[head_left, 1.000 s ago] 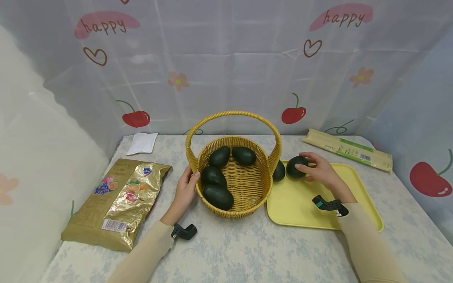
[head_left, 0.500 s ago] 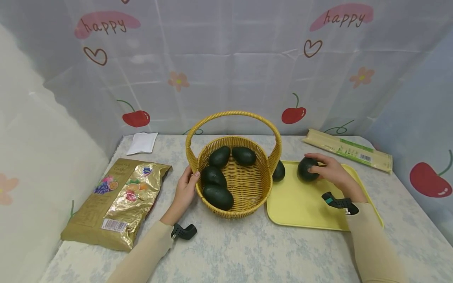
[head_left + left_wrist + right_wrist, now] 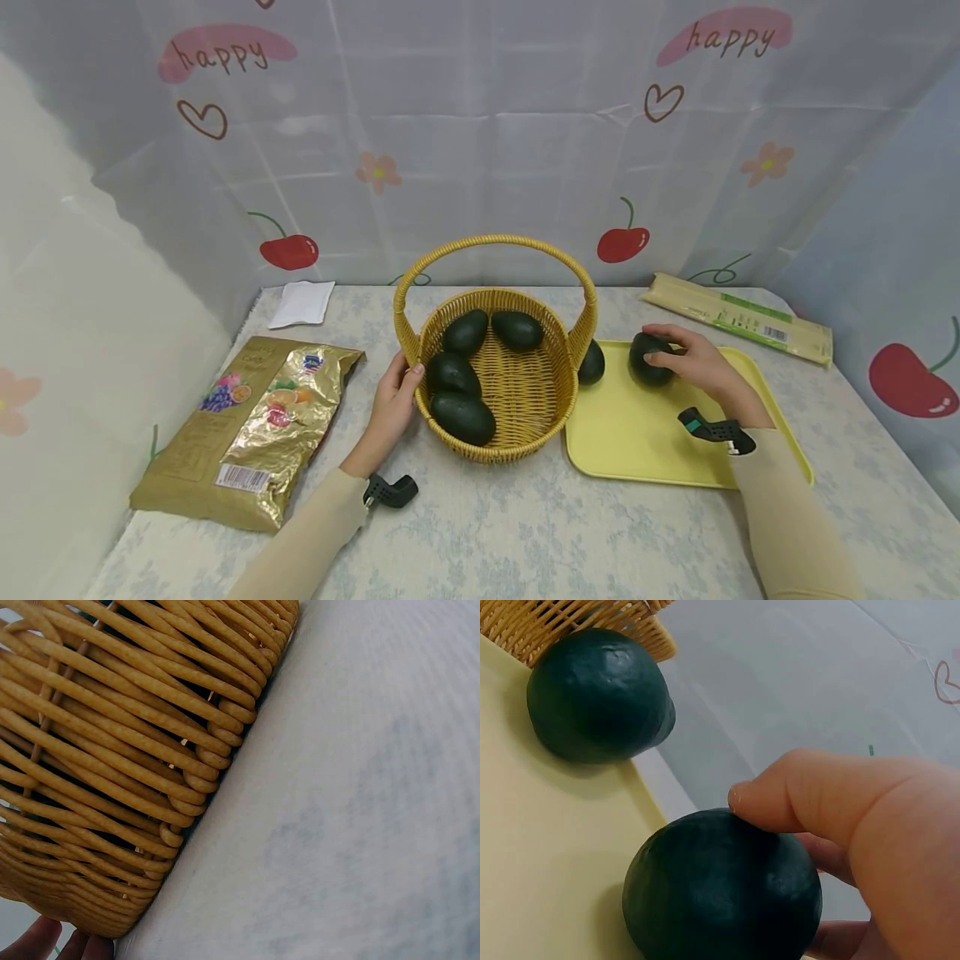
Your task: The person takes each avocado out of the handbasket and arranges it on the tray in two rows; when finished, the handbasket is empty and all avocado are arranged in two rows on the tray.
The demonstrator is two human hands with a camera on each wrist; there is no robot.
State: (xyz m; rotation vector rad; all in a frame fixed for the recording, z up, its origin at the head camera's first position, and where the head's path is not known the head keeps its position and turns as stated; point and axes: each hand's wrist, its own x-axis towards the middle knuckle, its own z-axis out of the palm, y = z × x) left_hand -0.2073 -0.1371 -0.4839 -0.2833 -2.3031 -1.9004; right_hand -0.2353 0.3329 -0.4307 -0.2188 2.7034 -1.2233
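A woven wicker basket point(image 3: 525, 408) with a tall arched handle stands mid-table, several dark green avocados point(image 3: 462, 418) lying inside along its left and back. My left hand point(image 3: 393, 396) grips its left side, thumb on the rim and fingers against the outer weave; the left wrist view shows fingertips point(image 3: 37, 941) at the wall. Over the yellow tray point(image 3: 630, 442), my right hand point(image 3: 693, 362) holds another avocado point(image 3: 649, 360) between thumb and fingers. One more avocado point(image 3: 600, 697) rests on the tray beside the basket, partly hidden by it in the head view.
A gold foil candy bag point(image 3: 247, 433) lies at the left, with a small white packet point(image 3: 302, 303) behind it. At the back right, a long flat beige package point(image 3: 738, 318) lies behind the tray. A printed curtain point(image 3: 487, 167) hangs along the table's back edge.
My right hand and its avocado have shifted right over the tray, away from the avocado by the basket, with a very slight drift back left lately. The left hand and basket stay put.
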